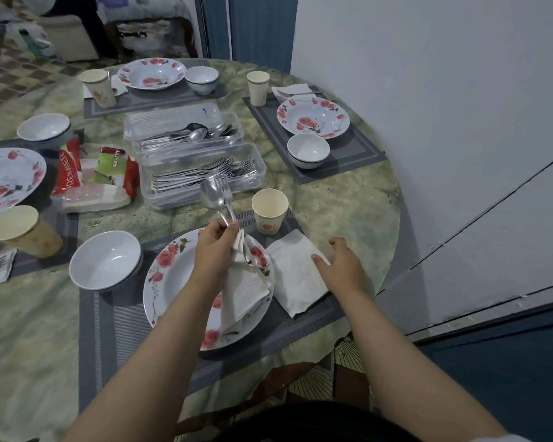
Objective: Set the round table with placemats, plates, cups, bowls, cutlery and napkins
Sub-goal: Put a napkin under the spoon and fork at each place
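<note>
Logging nearest first: my left hand (216, 240) grips a spoon and fork (216, 194) plus a hanging napkin (243, 295) over the floral plate (170, 275); my right hand (342, 266), fingers spread (holding nothing), touches the flat napkin (292, 275) on the placemat (115, 317); cutlery trays (201, 177) beyond.

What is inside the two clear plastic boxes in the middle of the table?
Cutlery. The farther box holds spoons, the nearer box holds forks. Both piles overlap, so whatever lies beneath them, and how many pieces there are, cannot be seen.
</note>
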